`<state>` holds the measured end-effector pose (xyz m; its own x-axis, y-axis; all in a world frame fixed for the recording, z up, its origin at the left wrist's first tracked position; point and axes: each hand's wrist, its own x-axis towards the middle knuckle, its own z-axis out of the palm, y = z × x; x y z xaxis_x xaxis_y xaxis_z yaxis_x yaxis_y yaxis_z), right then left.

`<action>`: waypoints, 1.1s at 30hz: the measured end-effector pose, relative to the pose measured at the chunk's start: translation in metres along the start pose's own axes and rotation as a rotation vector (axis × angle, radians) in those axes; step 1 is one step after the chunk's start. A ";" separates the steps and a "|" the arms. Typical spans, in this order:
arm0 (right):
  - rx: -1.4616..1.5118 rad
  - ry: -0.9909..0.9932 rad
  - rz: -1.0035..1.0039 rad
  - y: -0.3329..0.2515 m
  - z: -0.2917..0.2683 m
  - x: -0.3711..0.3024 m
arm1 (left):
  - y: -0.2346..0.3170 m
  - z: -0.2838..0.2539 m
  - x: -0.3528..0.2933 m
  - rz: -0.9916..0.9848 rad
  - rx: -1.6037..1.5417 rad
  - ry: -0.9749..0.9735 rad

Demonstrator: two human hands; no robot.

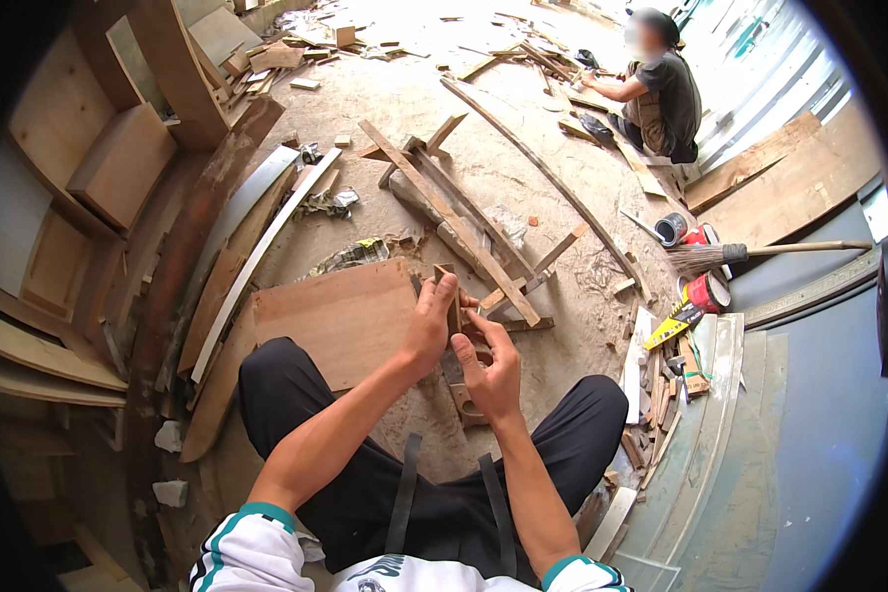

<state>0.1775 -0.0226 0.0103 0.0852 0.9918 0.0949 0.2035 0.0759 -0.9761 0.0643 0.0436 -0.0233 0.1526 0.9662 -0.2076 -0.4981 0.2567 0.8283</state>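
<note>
In front of my knees, my left hand (430,324) is closed round a small, narrow brown wood piece (454,308) that stands up between my palms. My right hand (492,367) pinches the same piece from the other side, fingers bent and thumb pointing up. Just under my hands lies a long, narrow grey-brown tool (461,397) with a round hole near its end; my hands partly hide it, and I cannot tell its kind. A flat brown wooden board (326,321) rests on the ground beside my left forearm.
Ahead stands a rough frame of wooden bars (464,222). Left are wooden cabinets (118,168) and long planks (257,257). Right lie a yellow-and-black handsaw (673,326), paint cans (672,229), a broom (705,259) and wood scraps (651,414). Another person (661,94) crouches far right.
</note>
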 end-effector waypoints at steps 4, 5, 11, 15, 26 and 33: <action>0.255 0.018 0.100 0.007 0.005 0.004 | 0.004 0.004 -0.007 0.074 0.076 -0.068; 0.293 0.006 0.123 0.005 0.007 0.006 | 0.003 0.000 -0.006 0.084 0.077 -0.074; 0.386 0.007 0.142 0.005 0.009 0.006 | 0.007 -0.001 -0.009 -0.004 0.090 -0.093; 0.267 0.088 0.153 0.021 0.017 0.003 | 0.007 0.001 -0.011 -0.064 0.171 0.022; -0.160 0.170 -0.084 0.042 0.032 -0.003 | 0.022 -0.003 -0.008 -0.269 0.176 0.058; 0.019 0.153 -0.048 0.029 0.018 -0.006 | 0.022 -0.015 0.005 0.054 0.510 0.112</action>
<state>0.1651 -0.0250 -0.0216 0.2239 0.9599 0.1685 0.1920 0.1260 -0.9733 0.0411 0.0547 -0.0144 0.0325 0.9815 -0.1886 -0.0192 0.1892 0.9817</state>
